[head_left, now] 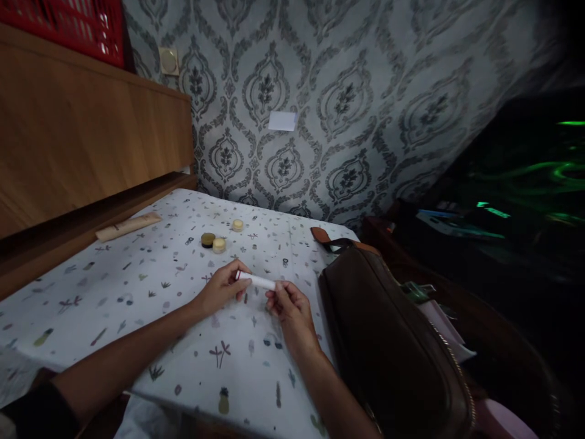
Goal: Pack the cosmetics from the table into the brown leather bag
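Observation:
Between my two hands, above the patterned tablecloth (183,329), is a slim white tube (258,280) with a dark red band at its left end. My left hand (223,285) pinches that red-banded end between thumb and fingers. The other end is gripped by the thumb and fingertips of my right hand (292,310). Beyond my left hand stand a small jar with an olive-gold lid (208,239) and a small cream-coloured jar (219,245) close beside it. A small round cream-coloured piece (237,225) lies a little farther back.
A dark brown leather bag (388,335) fills the table's right side, its strap (333,241) pointing back. At the far left lies a rolled beige packet (128,227) near a wooden cabinet (91,122). Patterned wallpaper (311,146) rises behind. A red basket (77,27) tops the cabinet.

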A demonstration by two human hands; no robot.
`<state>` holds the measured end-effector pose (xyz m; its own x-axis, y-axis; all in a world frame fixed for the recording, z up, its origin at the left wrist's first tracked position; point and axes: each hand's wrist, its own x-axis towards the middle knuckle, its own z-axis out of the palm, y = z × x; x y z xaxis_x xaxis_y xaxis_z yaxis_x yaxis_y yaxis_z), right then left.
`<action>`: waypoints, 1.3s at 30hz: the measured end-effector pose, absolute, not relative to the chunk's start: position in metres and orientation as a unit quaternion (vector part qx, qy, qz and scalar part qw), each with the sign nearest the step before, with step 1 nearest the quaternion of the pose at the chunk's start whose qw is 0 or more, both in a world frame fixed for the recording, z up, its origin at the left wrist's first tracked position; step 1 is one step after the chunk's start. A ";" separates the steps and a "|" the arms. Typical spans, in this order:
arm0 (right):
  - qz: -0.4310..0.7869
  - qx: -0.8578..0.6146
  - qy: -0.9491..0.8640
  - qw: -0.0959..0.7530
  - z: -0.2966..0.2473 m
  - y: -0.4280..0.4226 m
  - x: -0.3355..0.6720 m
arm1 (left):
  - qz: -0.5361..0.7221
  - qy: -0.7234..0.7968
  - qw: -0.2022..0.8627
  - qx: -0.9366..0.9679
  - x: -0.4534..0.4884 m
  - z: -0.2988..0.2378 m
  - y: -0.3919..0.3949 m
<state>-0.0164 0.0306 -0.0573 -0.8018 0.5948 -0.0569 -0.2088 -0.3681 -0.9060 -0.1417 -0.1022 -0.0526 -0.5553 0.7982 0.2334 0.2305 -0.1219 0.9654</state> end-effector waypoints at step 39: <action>0.769 -0.195 -0.551 0.257 -0.056 0.030 -0.013 | 0.574 0.659 0.212 0.437 -0.135 -0.048 -0.107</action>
